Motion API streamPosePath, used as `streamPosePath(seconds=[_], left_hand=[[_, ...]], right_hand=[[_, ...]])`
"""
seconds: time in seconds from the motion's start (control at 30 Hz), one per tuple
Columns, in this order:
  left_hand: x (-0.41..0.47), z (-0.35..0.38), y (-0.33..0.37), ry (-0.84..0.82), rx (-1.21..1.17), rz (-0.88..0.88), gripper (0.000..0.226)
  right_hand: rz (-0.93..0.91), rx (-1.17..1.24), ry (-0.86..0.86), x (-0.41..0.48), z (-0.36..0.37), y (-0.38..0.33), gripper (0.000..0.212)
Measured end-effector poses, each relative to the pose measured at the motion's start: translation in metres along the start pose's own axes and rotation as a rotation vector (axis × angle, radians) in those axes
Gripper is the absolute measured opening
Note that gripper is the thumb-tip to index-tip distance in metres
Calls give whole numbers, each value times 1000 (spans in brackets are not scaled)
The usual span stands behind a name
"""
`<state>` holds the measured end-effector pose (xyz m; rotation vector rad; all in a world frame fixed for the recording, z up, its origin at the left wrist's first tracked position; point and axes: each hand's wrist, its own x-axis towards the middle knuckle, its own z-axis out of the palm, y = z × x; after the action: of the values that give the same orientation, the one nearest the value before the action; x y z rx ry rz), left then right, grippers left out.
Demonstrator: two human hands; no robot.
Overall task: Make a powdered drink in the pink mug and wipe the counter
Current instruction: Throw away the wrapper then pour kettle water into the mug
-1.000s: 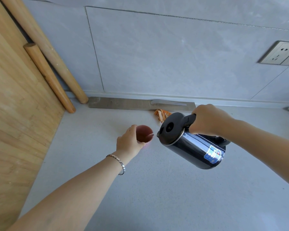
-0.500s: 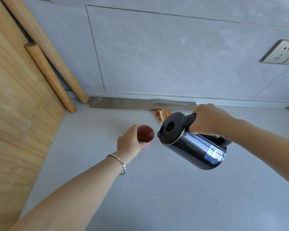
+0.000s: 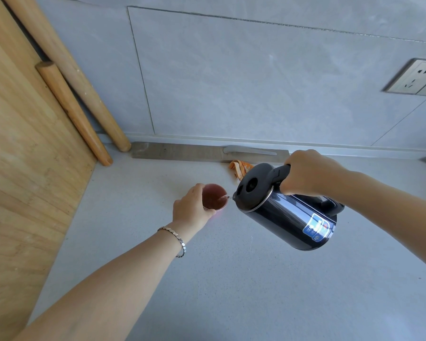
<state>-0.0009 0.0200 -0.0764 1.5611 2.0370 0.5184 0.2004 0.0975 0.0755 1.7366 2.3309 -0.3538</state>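
Note:
The pink mug (image 3: 214, 198) stands on the grey counter (image 3: 231, 279), holding dark reddish liquid. My left hand (image 3: 191, 210) wraps its near left side. My right hand (image 3: 310, 172) grips the black handle of a dark blue electric kettle (image 3: 285, 212), which is tilted left with its spout at the mug's right rim. A thin stream of water runs from the spout into the mug. An orange cloth (image 3: 239, 167) lies crumpled behind the kettle, partly hidden by its lid.
A big wooden board (image 3: 27, 168) leans on the left, with two rolling pins (image 3: 74, 112) against the wall. A flat grey knife holder (image 3: 207, 152) lies along the wall's foot. A wall socket (image 3: 416, 77) sits upper right.
The kettle has tipped slightly further and water now runs visibly into the mug. Both hands have held their places.

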Motion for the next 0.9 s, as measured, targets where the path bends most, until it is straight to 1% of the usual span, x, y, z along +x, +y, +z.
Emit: streamPosePath(seconds=[0.57,0.7,0.9], left_hand=[[-1,0,-1,18,-29,12,55],[-2,0,-1,19,-27,18,56],[-1,0,-2,9,-20,18,56]], right_hand=[[-2,-20,-25,2,-2,-6,19],[-11,-19,-29,5,-1,-6,17],[-21,-17,-12,8,2,-6,17]])
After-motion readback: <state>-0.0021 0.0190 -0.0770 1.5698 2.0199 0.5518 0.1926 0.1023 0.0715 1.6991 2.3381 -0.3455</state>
